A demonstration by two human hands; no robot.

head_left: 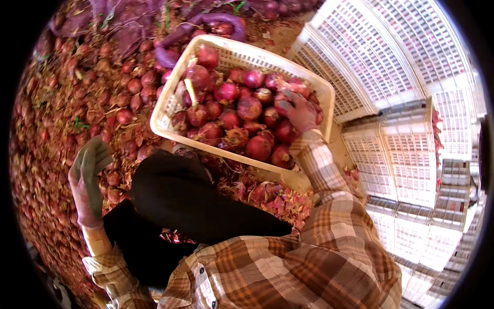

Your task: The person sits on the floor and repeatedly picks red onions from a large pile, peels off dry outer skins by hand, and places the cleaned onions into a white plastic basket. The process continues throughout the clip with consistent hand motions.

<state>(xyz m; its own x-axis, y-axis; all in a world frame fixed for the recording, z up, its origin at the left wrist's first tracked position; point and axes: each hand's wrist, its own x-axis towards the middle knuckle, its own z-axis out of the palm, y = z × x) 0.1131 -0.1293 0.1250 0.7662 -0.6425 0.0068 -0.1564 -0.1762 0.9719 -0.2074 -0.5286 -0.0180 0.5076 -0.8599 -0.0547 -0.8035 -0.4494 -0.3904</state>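
Observation:
A cream plastic crate point(242, 157) full of red onions point(249, 108) stands in front of me. One onion point(196, 115) in it has a pale yellow-green sprout sticking up. My right hand point(302, 112), in a thin glove, lies over the onions at the crate's right end. Its fingers are apart and touch the onions there; the palm side is hidden. Off to the left, my left hand point(90, 177) is raised over loose onions. It wears a grey-green coated glove, its fingers are stretched out, and nothing is in it.
A broad pile of loose onions point(124, 116) and dry skins covers the left side. Purple mesh netting point(135, 23) lies at the back. Stacked white crates point(360, 56) rise on the right. Peeled skins point(280, 201) lie between my dark-clad leg point(175, 190) and the crate.

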